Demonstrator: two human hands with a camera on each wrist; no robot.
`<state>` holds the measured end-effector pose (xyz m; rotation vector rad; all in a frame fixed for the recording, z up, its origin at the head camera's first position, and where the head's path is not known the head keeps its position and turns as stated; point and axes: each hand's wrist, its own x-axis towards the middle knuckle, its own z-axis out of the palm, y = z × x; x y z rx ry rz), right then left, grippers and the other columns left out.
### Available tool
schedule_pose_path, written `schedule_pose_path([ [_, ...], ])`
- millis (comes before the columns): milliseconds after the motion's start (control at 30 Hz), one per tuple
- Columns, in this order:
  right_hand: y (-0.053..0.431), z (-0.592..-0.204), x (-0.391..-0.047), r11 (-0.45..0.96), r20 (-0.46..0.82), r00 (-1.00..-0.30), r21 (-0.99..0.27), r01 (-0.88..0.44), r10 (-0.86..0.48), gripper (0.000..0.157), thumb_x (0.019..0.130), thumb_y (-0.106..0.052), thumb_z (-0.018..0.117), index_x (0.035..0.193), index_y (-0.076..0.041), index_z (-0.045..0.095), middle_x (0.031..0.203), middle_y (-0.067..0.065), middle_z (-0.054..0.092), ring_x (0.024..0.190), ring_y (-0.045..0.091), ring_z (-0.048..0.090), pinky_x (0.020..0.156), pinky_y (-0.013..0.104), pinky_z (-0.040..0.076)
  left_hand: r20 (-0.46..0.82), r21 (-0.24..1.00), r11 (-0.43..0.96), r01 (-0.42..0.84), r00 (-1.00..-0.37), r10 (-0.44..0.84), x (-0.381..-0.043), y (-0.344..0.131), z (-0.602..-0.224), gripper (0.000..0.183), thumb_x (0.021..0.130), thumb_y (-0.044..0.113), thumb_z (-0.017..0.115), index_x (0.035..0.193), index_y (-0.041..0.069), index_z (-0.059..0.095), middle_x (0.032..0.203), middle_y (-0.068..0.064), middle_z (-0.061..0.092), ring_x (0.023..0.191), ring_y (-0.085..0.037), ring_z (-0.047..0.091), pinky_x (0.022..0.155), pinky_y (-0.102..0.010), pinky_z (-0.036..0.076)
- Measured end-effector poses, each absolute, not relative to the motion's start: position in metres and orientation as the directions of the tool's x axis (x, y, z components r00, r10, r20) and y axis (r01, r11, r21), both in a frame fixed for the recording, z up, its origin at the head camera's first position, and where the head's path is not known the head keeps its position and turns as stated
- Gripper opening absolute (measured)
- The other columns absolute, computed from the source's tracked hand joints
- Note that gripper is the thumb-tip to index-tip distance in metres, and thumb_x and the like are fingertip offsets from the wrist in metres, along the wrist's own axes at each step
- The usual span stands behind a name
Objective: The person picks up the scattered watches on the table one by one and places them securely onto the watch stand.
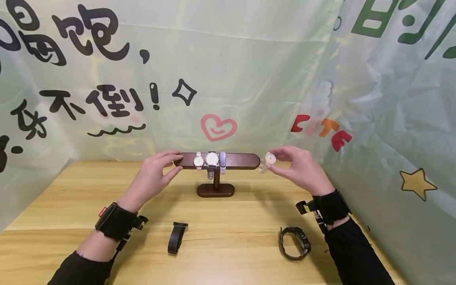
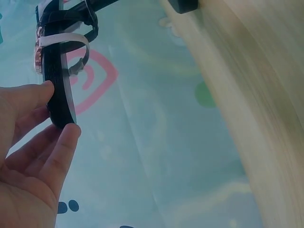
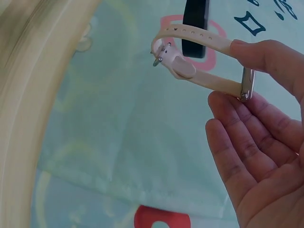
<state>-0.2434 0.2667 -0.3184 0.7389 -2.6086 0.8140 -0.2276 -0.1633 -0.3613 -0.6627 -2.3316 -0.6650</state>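
Observation:
A dark wooden watch stand (image 1: 242,160) carries a small pale-strapped watch (image 1: 198,161), a round white-faced watch (image 1: 211,159) on a dark strap and a slim light band (image 1: 223,160). With thumb and fingers, my left hand (image 1: 154,170) pinches the bar's left end. My right hand (image 1: 297,168) pinches a wristwatch (image 1: 270,158) by its case, just off the bar's right end. In the right wrist view, that wristwatch's cream strap (image 3: 209,81) is buckled into a loop, its open side toward the dark bar end (image 3: 194,35).
On the wooden table (image 1: 228,257) in front lie a black strap-like band (image 1: 177,238) at left and a black chunky watch (image 1: 295,243) at right. A printed cloth (image 1: 249,79) hangs behind the stand and along the right side.

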Motion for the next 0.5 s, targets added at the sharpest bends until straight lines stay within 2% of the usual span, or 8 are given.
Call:
schedule_pose_path([
  [200, 0.253, -0.318, -0.255, 0.684, 0.398, -0.815, -0.451, -0.573, -0.420, 0.044, 0.096, -0.026, 0.084, 0.135, -0.014, 0.070, 0.131, 0.007, 0.074, 0.123, 0.026, 0.073, 0.108, 0.041, 0.059, 0.666, 0.305, 0.737, 0.603, -0.688, 0.288, -0.226, -0.163, -0.362, 0.032, 0.095, 0.006, 0.081, 0.127, 0.000, 0.077, 0.134, -0.020, 0.073, 0.106, -0.036, 0.078, 0.086, -0.047, 0.067],
  [500, 0.239, -0.317, -0.264, 0.680, 0.367, -0.813, -0.447, -0.581, -0.453, 0.044, 0.091, -0.019, 0.088, 0.131, -0.007, 0.073, 0.129, 0.013, 0.076, 0.118, 0.031, 0.075, 0.105, 0.050, 0.061, 0.661, 0.310, 0.736, 0.601, -0.693, 0.287, -0.226, -0.164, -0.362, 0.031, 0.096, 0.007, 0.081, 0.127, 0.000, 0.077, 0.133, -0.020, 0.073, 0.105, -0.035, 0.079, 0.087, -0.045, 0.067],
])
